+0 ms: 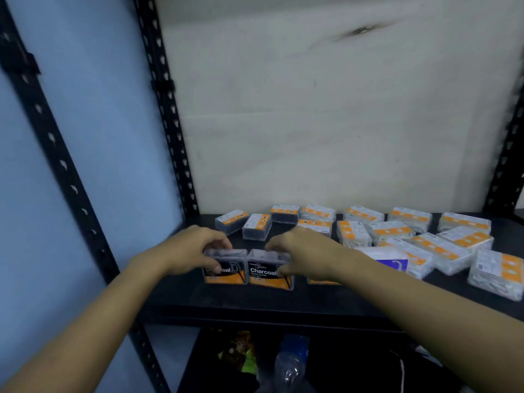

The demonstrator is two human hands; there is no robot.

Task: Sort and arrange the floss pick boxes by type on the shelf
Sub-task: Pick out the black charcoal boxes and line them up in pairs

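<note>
Two clear boxes with black and orange "Charcoal" labels stand upright side by side near the front of the black shelf (pixel 226 304). My left hand (pixel 192 251) grips the left charcoal box (pixel 229 275) from above, thumb on its front. My right hand (pixel 300 252) grips the right charcoal box (pixel 262 275) the same way. A third box (pixel 321 281) stands mostly hidden under my right wrist. Three dark-filled boxes (pixel 256 226) lie flat behind my hands. Several white-filled boxes with orange labels (pixel 450 248) lie scattered across the right half. One box with a purple label (pixel 388 260) lies among them.
Black perforated shelf posts (pixel 167 114) rise at the left and the far right. A white panel (pixel 326 123) closes the back of the shelf. Below the shelf edge lie a plastic bottle (pixel 292 361), a colourful packet (pixel 241 353) and a white cord (pixel 401 373).
</note>
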